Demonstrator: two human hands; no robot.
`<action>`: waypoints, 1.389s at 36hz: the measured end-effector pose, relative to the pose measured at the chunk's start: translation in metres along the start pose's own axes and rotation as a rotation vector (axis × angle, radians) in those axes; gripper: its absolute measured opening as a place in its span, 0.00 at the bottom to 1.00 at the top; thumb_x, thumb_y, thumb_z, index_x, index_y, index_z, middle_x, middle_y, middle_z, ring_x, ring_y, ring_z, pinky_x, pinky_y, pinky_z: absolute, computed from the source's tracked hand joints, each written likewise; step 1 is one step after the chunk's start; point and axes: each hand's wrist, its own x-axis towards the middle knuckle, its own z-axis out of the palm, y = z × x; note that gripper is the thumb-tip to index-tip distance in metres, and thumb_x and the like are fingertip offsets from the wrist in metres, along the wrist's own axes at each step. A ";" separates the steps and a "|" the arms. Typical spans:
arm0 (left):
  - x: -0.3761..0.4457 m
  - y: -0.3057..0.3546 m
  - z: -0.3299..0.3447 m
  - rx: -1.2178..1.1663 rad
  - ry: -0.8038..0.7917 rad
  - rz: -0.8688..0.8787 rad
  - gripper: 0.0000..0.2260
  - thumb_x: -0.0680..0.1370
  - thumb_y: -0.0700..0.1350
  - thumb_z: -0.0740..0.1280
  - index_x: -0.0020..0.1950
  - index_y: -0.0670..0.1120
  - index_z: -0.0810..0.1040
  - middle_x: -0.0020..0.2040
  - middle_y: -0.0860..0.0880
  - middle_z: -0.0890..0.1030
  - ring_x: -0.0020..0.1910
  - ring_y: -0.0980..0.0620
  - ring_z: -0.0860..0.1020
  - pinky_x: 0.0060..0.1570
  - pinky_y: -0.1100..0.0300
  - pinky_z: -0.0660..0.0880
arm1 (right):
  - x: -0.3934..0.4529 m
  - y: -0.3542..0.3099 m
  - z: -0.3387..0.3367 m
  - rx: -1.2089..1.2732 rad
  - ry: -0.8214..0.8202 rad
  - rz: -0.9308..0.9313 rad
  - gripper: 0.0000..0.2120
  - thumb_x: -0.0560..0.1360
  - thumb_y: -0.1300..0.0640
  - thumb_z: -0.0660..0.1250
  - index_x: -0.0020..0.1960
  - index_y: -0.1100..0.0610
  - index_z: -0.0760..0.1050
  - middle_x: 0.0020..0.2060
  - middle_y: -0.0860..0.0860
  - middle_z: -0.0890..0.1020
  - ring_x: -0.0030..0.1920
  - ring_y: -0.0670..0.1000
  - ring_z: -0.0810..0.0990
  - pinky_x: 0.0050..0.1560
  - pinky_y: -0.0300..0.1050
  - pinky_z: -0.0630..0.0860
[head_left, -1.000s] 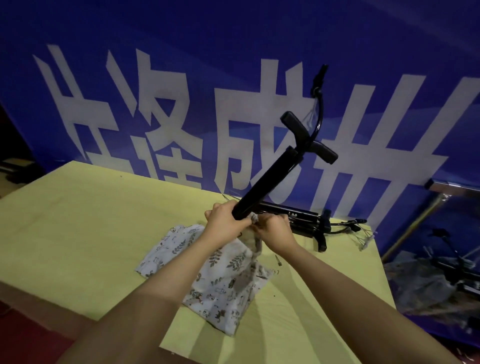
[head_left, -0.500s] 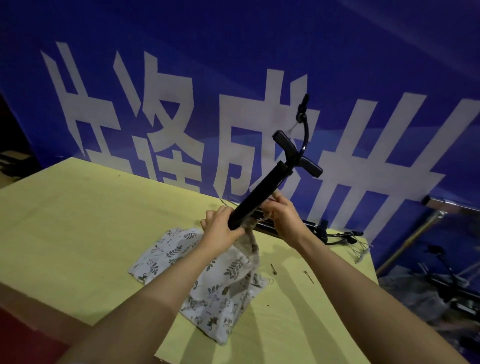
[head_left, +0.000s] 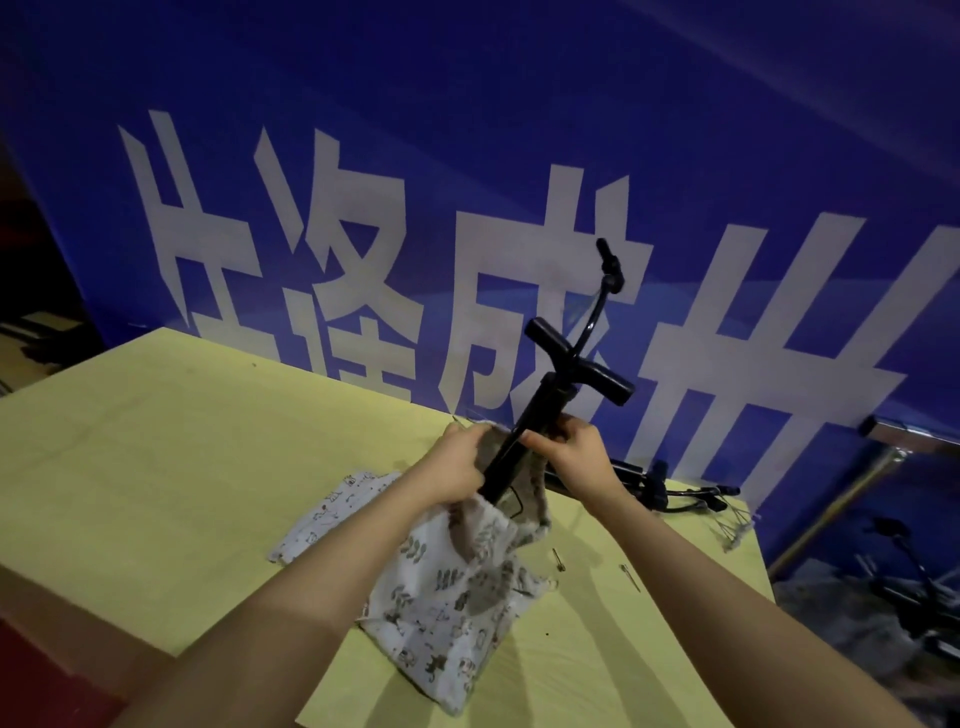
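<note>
Bagging step: a black pump (head_left: 546, 405) stands tilted, its lower end inside a printed bag (head_left: 452, 603) toward the surface's (head_left: 156, 467) far right corner. Your left hand (head_left: 457, 467) and right hand (head_left: 576, 457) seemingly pinch the bag's mouth. Next, draw the cloth up evenly.

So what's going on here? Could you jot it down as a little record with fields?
activity: a black pump stands tilted, its lower end inside a patterned cloth bag
left hand: grips the bag's rim left of the pump
right hand: grips the rim on the other side, close against the barrel
surface: yellow table
also there: second pump lying at the back; small pins beside the bag
background: blue banner with white characters
</note>
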 end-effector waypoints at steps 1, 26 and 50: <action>0.002 0.004 -0.003 -0.070 0.054 0.029 0.29 0.74 0.33 0.63 0.73 0.50 0.64 0.66 0.44 0.66 0.63 0.41 0.72 0.55 0.57 0.73 | 0.000 0.000 0.001 -0.014 0.010 -0.017 0.10 0.72 0.58 0.72 0.51 0.62 0.78 0.41 0.51 0.82 0.40 0.45 0.81 0.35 0.32 0.76; -0.009 0.040 -0.022 0.243 0.373 0.402 0.26 0.74 0.44 0.62 0.71 0.58 0.63 0.77 0.51 0.48 0.76 0.46 0.44 0.74 0.44 0.48 | 0.001 0.010 0.025 -0.568 -0.093 -0.127 0.18 0.69 0.43 0.72 0.50 0.56 0.79 0.43 0.50 0.82 0.47 0.53 0.80 0.51 0.54 0.75; 0.006 0.050 -0.031 0.247 0.445 0.503 0.16 0.73 0.62 0.47 0.43 0.50 0.64 0.43 0.53 0.65 0.48 0.53 0.60 0.55 0.57 0.55 | 0.030 -0.089 -0.026 -0.072 0.272 -0.336 0.04 0.76 0.63 0.65 0.49 0.59 0.77 0.29 0.48 0.72 0.27 0.41 0.69 0.30 0.36 0.69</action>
